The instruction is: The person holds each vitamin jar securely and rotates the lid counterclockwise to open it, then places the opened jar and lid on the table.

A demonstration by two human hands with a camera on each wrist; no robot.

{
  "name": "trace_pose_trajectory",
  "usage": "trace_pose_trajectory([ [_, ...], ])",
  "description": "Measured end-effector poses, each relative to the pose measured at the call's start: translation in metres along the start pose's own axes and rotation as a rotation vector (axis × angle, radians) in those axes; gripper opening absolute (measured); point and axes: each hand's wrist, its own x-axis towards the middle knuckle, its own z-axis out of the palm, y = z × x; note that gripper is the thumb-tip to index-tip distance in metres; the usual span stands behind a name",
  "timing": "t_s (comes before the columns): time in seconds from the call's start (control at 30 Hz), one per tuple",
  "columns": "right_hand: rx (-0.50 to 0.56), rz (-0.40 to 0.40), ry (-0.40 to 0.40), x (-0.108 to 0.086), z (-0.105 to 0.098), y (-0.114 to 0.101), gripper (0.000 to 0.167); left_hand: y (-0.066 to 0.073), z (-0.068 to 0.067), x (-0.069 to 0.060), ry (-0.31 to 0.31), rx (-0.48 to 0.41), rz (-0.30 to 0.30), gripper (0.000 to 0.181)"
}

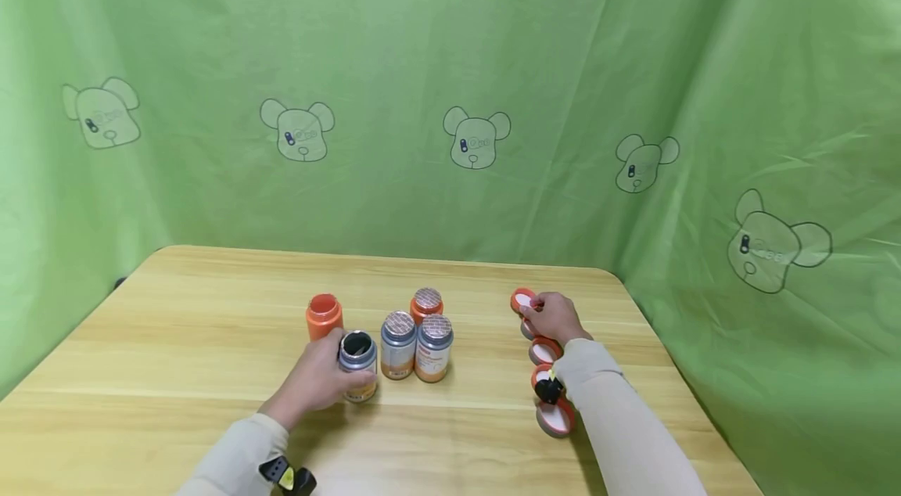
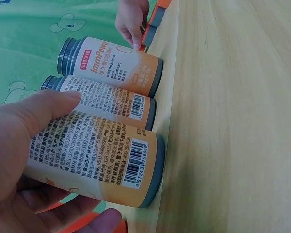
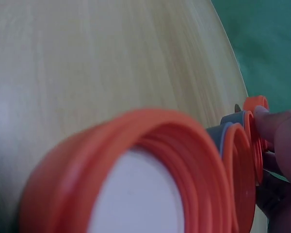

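My left hand [image 1: 320, 375] grips an uncapped grey jar [image 1: 359, 359] with a white-and-orange label; its mouth looks dark inside. In the left wrist view, the thumb lies across the printed side of this jar [image 2: 94, 155], its base at the tabletop. Just behind stands an uncapped orange jar [image 1: 324, 321]. My right hand [image 1: 558, 318] is at the far end of a row of upturned screw lids, its thumb and fingertips pinching the rim of a grey lid with an orange inside [image 1: 527, 330]. Beside those fingertips lies an orange lid [image 1: 522, 298].
Right of the held jar stand two foil-sealed grey jars [image 1: 398, 351] and a foil-sealed orange jar [image 1: 425, 307]. More lids, including an orange lid [image 3: 131, 184], run toward me under the right wrist. A green curtain [image 1: 394, 89] hangs beyond the wooden table [image 1: 211, 308].
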Motion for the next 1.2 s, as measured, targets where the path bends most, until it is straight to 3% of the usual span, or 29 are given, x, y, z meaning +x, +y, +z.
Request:
trace_pose_trajectory([
  [0.43, 0.03, 0.018, -0.042, -0.002, 0.0, 0.004, 0.031, 0.001, 0.002, 0.001, -0.01, -0.012, -0.007, 0.058],
  [0.7, 0.123, 0.052, -0.049, -0.014, -0.005, 0.006, 0.04, 0.002, 0.004, 0.006, 0.0, -0.007, 0.019, 0.057],
  [0.87, 0.118, -0.009, -0.001, -0.028, -0.014, 0.002, 0.035, 0.001, 0.001, 0.01, 0.0, 0.008, 0.026, 0.063],
  [1.0, 0.11, -0.075, 0.049, -0.046, -0.025, -0.001, 0.034, 0.001, -0.003, 0.011, -0.008, 0.035, 0.03, 0.08],
  [1.2, 0.138, -0.139, 0.128, -0.08, -0.037, -0.007, 0.031, -0.005, -0.017, 0.002, -0.028, 0.082, 0.018, 0.098],
])
